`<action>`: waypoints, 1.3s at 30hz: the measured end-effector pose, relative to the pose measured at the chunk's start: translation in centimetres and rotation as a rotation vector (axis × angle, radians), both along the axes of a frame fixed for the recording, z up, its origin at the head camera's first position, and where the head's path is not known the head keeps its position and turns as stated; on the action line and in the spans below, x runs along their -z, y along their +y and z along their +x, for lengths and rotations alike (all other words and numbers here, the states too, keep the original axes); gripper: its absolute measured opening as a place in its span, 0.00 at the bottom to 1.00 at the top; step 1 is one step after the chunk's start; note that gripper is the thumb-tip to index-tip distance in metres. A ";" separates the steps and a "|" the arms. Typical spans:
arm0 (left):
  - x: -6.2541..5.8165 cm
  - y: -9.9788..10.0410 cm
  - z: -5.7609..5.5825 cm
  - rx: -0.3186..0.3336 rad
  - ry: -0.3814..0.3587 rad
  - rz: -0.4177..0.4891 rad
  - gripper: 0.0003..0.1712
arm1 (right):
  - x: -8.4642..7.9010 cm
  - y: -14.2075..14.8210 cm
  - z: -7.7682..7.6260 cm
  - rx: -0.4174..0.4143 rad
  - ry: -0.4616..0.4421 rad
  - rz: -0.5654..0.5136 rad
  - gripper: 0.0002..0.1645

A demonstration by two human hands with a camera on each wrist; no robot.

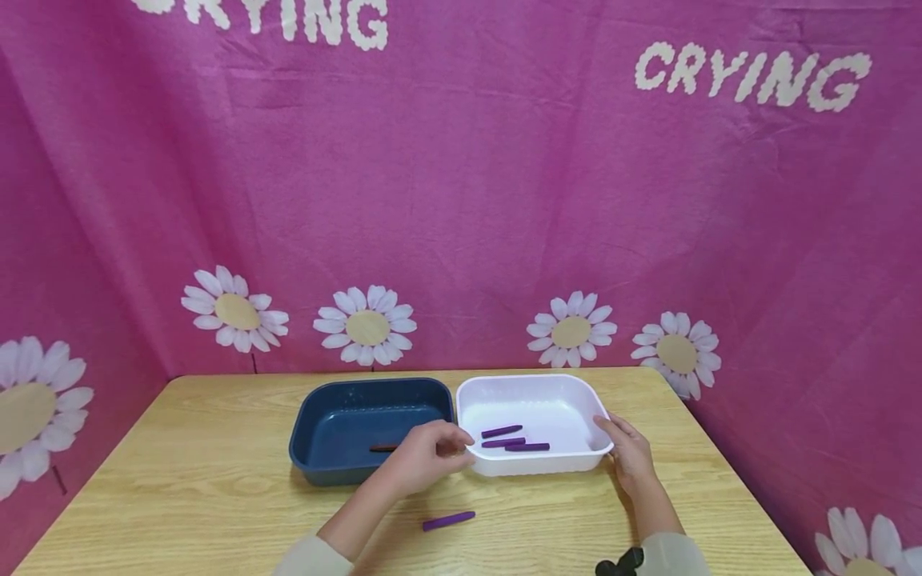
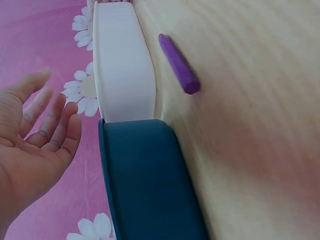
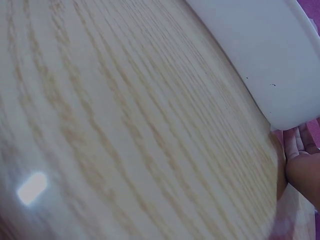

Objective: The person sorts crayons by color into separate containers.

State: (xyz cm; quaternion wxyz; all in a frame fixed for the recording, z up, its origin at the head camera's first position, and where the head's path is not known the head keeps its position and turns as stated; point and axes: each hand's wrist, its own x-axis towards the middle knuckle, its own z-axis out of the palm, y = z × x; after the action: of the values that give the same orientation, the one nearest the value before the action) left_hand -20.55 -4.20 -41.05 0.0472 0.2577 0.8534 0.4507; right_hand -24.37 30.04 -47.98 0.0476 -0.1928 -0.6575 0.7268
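Note:
My left hand (image 1: 428, 458) hovers by the near left corner of the white basin (image 1: 536, 464), with nothing between its loosely bent fingers; in the left wrist view the palm (image 2: 30, 160) shows bare. My right hand (image 1: 632, 456) holds the white basin's near right corner, thumb over the rim and fingers outside. In the right wrist view that hand (image 3: 302, 160) is partly cut off at the edge. Inside the white basin lie three purple crayons, one of them the nearest crayon (image 1: 527, 447). Another purple crayon (image 1: 448, 521) lies on the table in front of the basins.
Left of the white basin, close against it, stands a dark blue basin (image 1: 360, 476); a brown crayon (image 1: 383, 448) inside it is partly hidden by my left hand. Both stand on a wooden table (image 1: 216, 496). A pink cloth (image 1: 461, 200) with daisies hangs behind and at the sides.

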 end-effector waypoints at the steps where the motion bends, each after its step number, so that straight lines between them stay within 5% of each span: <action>1: 0.1 -0.2 0.2 -0.003 -0.006 0.015 0.13 | 0.0 0.0 0.0 -0.003 0.000 0.003 0.40; 18: 2.2 -2.7 2.5 -0.015 -0.164 0.113 0.17 | -0.4 0.2 0.0 -0.006 -0.007 -0.001 0.38; 28: 3.9 -3.5 2.7 0.019 -0.204 0.070 0.15 | -0.2 0.2 -0.2 0.000 -0.027 0.007 0.44; 39: 5.4 -3.3 2.8 0.038 -0.212 -0.013 0.11 | 0.0 0.1 0.0 -0.012 -0.004 -0.014 0.39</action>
State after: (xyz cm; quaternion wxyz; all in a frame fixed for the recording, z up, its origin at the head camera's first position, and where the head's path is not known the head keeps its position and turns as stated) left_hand -17.72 -7.53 -46.44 0.1473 0.2242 0.8415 0.4690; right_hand -24.41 30.12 -48.01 0.0405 -0.1908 -0.6535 0.7314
